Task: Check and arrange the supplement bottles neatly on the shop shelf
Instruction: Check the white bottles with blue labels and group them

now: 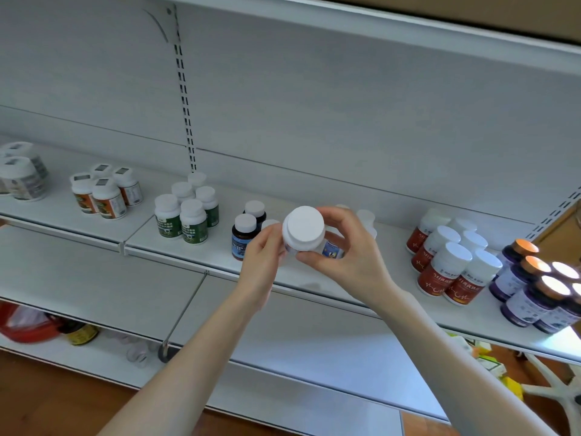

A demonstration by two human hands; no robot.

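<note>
While it tilts lid-first toward the camera, the bottle sits gripped between left hand and right hand above the shelf.

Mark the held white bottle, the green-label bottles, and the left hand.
held white bottle (304, 226), head view, on its cap top.
green-label bottles (194, 229), head view, front-right bottle's label.
left hand (262, 256), head view, back of the hand.

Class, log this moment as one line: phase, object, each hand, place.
phase: checking | object: white-capped bottle | left hand: holds bottle | right hand: holds bottle | place: before shelf
</note>
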